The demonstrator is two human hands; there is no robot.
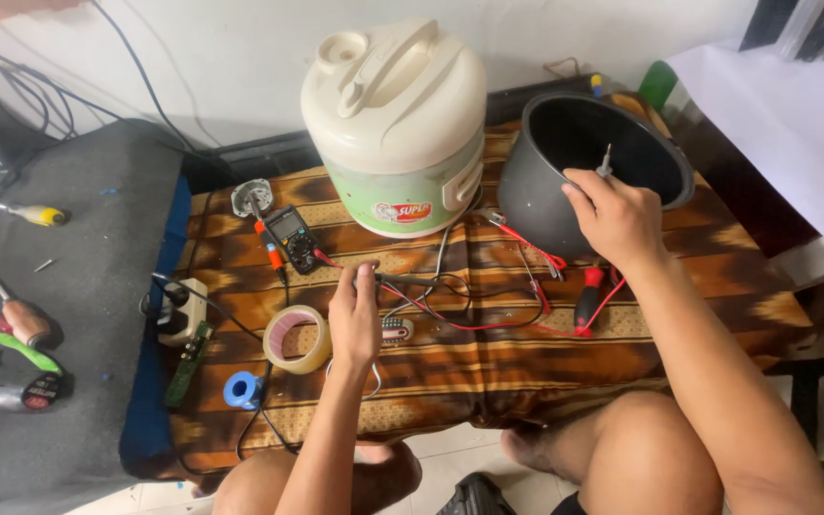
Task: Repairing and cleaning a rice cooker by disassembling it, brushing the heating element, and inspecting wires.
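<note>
Head view, looking down. The right hand (622, 215) is closed around a small metal-tipped tool (606, 160), seemingly a screwdriver, whose tip points up at the rim of the dark grey round inner pot (545, 191); the pot lies tilted on its side at the right rear of the work surface, its opening facing the viewer. The left hand (355, 319) rests near the middle of the surface, fingers curled loosely about a thin dark probe or lead (402, 280); how firmly it grips cannot be told. From this point red and black wires (488, 319) trail rightward to a red-handled screwdriver (587, 300) lying just below the pot. Behind the left hand stands a cream and pale green rice cooker (398, 124) with its lid closed. Left of it lies a black digital multimeter with an orange edge (293, 238); nearer the viewer lie a roll of clear packing tape (298, 339) and a small blue spool (242, 389), with a white power strip (183, 310) at the left edge.

The surface is a low table covered with a brown and orange patterned cloth (717, 286). To its left a grey mat (97, 219) bears further screwdrivers (11, 319). A white wall (221, 57) with dark cables rises behind; pale floor tiles (450, 443) show between the person's bare knees.
</note>
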